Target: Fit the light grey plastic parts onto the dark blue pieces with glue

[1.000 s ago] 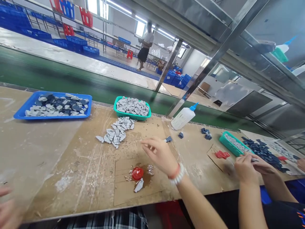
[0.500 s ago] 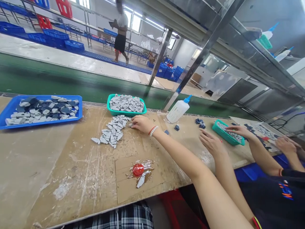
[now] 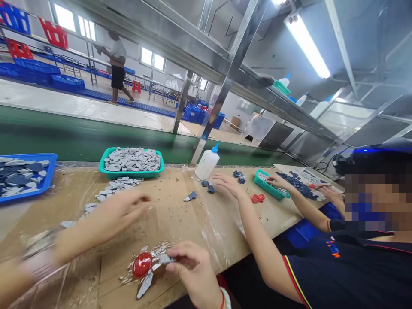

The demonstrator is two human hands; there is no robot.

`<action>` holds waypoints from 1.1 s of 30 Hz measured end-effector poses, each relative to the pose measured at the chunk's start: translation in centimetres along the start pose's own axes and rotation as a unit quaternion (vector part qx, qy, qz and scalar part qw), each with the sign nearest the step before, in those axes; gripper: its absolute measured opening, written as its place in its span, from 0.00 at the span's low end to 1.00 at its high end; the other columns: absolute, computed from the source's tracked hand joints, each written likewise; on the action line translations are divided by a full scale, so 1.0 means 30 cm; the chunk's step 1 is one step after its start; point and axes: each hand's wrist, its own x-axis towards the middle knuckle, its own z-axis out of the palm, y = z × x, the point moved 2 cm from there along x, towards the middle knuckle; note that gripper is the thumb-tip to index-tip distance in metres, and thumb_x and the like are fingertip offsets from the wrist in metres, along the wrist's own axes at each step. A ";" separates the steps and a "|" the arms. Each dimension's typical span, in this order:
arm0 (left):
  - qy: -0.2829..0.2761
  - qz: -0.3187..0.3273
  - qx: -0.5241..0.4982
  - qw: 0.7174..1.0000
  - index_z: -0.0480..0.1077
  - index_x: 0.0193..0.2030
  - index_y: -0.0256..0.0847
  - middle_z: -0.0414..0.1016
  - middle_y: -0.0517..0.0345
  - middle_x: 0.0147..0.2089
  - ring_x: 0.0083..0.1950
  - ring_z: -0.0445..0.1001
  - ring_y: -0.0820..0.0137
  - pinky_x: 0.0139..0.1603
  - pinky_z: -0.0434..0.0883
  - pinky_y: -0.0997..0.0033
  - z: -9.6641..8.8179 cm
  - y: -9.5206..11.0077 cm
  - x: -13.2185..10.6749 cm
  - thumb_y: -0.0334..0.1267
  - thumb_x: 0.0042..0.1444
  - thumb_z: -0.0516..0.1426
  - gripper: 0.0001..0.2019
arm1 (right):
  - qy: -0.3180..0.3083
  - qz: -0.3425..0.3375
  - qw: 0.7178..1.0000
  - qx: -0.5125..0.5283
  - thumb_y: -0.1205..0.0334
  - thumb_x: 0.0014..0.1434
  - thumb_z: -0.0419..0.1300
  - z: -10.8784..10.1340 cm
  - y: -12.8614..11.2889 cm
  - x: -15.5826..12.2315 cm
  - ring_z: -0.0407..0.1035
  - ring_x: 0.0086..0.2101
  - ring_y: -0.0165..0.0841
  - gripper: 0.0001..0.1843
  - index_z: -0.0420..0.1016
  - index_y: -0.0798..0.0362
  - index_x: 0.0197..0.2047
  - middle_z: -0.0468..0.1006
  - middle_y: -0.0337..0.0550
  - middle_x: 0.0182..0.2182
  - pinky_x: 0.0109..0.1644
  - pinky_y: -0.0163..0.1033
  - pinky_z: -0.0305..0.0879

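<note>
My right hand [image 3: 196,268] pinches a small grey plastic piece [image 3: 165,259] at the edge of a shiny wet patch. Beside it, a round red cap [image 3: 142,265] holds glossy liquid that has smeared onto the cardboard. A longer pale grey piece [image 3: 145,284] lies just below the cap, its upper end in the wet smear. My left hand [image 3: 116,210], blurred by motion, reaches across above the board with its fingers apart and nothing visible in them. Behind it, a loose pile of grey pieces [image 3: 120,184] is partly hidden.
A green basket [image 3: 133,174] full of grey pieces stands behind the pile; a blue tray [image 3: 53,171] is at left. A co-worker's hand [image 3: 227,184] is near the white bottle [image 3: 207,165] and dark blue pieces [image 3: 210,189]. Another green basket [image 3: 273,191] lies farther right.
The view has swung right. My left hand has come into view. My right hand has moved from the grey pile down to the red cap, bringing a grey piece.
</note>
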 end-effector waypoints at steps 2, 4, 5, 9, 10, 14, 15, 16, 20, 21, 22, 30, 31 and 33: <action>-0.082 0.045 0.091 0.991 0.73 0.42 0.34 0.75 0.53 0.43 0.47 0.73 0.62 0.55 0.68 0.51 0.160 0.037 0.161 0.38 0.59 0.61 0.09 | 0.004 0.001 1.000 -0.015 0.56 0.59 0.64 -0.027 0.013 -0.044 0.78 0.35 0.35 0.11 0.83 0.53 0.38 0.82 0.47 0.34 0.37 0.35 0.76; -0.132 0.048 0.159 0.977 0.73 0.41 0.32 0.75 0.50 0.44 0.48 0.74 0.61 0.54 0.69 0.51 0.319 0.058 0.298 0.39 0.57 0.63 0.12 | 0.013 0.012 0.998 -0.060 0.62 0.60 0.63 -0.049 0.013 -0.074 0.78 0.35 0.35 0.08 0.83 0.52 0.39 0.82 0.46 0.34 0.37 0.35 0.75; -0.155 0.040 0.181 0.970 0.73 0.41 0.32 0.75 0.50 0.44 0.47 0.74 0.62 0.52 0.71 0.53 0.386 0.062 0.348 0.40 0.58 0.62 0.11 | 0.019 0.024 0.996 -0.088 0.65 0.59 0.63 -0.055 0.010 -0.086 0.77 0.35 0.35 0.07 0.83 0.52 0.39 0.81 0.45 0.34 0.36 0.34 0.75; -0.195 0.013 0.213 0.957 0.71 0.46 0.33 0.74 0.50 0.47 0.47 0.74 0.63 0.51 0.72 0.55 0.509 0.049 0.414 0.39 0.61 0.59 0.12 | 0.024 0.050 0.983 -0.173 0.73 0.55 0.64 -0.042 -0.008 -0.126 0.75 0.31 0.33 0.09 0.82 0.52 0.37 0.80 0.42 0.31 0.34 0.34 0.72; -0.194 0.009 0.211 0.958 0.71 0.47 0.33 0.74 0.49 0.47 0.48 0.74 0.63 0.51 0.72 0.55 0.500 0.044 0.406 0.39 0.62 0.59 0.12 | 0.020 0.048 0.981 -0.185 0.73 0.55 0.63 -0.029 -0.010 -0.134 0.75 0.30 0.34 0.08 0.82 0.53 0.36 0.80 0.42 0.31 0.33 0.34 0.71; -0.171 0.015 0.173 0.970 0.68 0.51 0.33 0.74 0.50 0.44 0.45 0.74 0.64 0.50 0.71 0.55 0.353 0.026 0.311 0.39 0.64 0.56 0.13 | 0.006 0.037 0.977 -0.209 0.71 0.58 0.61 0.027 -0.006 -0.167 0.75 0.32 0.35 0.07 0.81 0.54 0.37 0.80 0.44 0.32 0.32 0.35 0.71; -0.164 0.021 0.151 0.975 0.66 0.51 0.33 0.74 0.51 0.42 0.42 0.74 0.65 0.49 0.71 0.57 0.299 0.022 0.270 0.40 0.65 0.55 0.13 | 0.006 0.034 0.976 -0.215 0.71 0.59 0.61 0.039 -0.005 -0.174 0.75 0.32 0.35 0.07 0.81 0.55 0.38 0.80 0.45 0.32 0.33 0.36 0.72; -0.158 0.028 0.125 0.979 0.65 0.52 0.34 0.74 0.53 0.41 0.40 0.75 0.66 0.48 0.71 0.59 0.242 0.017 0.223 0.41 0.65 0.53 0.14 | 0.007 0.030 0.975 -0.221 0.70 0.59 0.61 0.050 -0.005 -0.180 0.75 0.32 0.36 0.07 0.81 0.55 0.38 0.80 0.45 0.32 0.33 0.36 0.72; -0.129 0.015 0.015 0.991 0.60 0.53 0.40 0.74 0.57 0.37 0.36 0.75 0.70 0.41 0.72 0.69 0.037 -0.012 -0.021 0.49 0.65 0.48 0.17 | 0.033 0.013 0.965 -0.258 0.67 0.62 0.59 0.085 -0.016 -0.200 0.74 0.32 0.36 0.07 0.80 0.55 0.38 0.79 0.45 0.32 0.34 0.37 0.72; -0.112 -0.003 -0.008 0.994 0.60 0.53 0.41 0.73 0.58 0.35 0.35 0.74 0.70 0.39 0.71 0.70 -0.002 -0.023 -0.087 0.50 0.65 0.48 0.18 | 0.039 0.009 0.962 -0.270 0.67 0.63 0.59 0.093 -0.020 -0.203 0.74 0.32 0.36 0.07 0.80 0.55 0.38 0.79 0.45 0.32 0.34 0.37 0.72; -0.091 -0.028 -0.034 0.995 0.60 0.53 0.41 0.72 0.59 0.33 0.33 0.73 0.70 0.37 0.71 0.71 -0.035 -0.035 -0.152 0.52 0.63 0.49 0.19 | 0.043 0.005 0.958 -0.283 0.66 0.63 0.58 0.100 -0.023 -0.207 0.74 0.32 0.35 0.08 0.80 0.55 0.37 0.79 0.45 0.31 0.34 0.37 0.72; 0.097 -0.308 -0.180 0.929 0.63 0.54 0.55 0.70 0.63 0.38 0.42 0.68 0.66 0.47 0.67 0.69 -0.072 -0.162 -0.516 0.54 0.52 0.60 0.23 | 0.042 -0.034 0.930 -0.364 0.66 0.65 0.56 0.123 -0.043 -0.216 0.73 0.29 0.34 0.11 0.79 0.57 0.35 0.78 0.46 0.29 0.35 0.37 0.71; 0.111 -0.329 -0.201 0.916 0.64 0.50 0.54 0.69 0.63 0.40 0.42 0.67 0.66 0.46 0.66 0.70 -0.057 -0.169 -0.536 0.53 0.50 0.62 0.22 | 0.041 -0.036 0.928 -0.368 0.66 0.65 0.56 0.122 -0.045 -0.214 0.73 0.29 0.34 0.11 0.79 0.57 0.35 0.78 0.46 0.28 0.35 0.37 0.71; 0.122 -0.334 -0.246 0.901 0.64 0.44 0.51 0.69 0.65 0.41 0.40 0.65 0.67 0.42 0.65 0.72 -0.024 -0.171 -0.555 0.50 0.47 0.64 0.20 | 0.036 -0.034 0.927 -0.373 0.66 0.66 0.56 0.118 -0.049 -0.210 0.73 0.29 0.34 0.12 0.79 0.57 0.35 0.78 0.46 0.28 0.35 0.37 0.71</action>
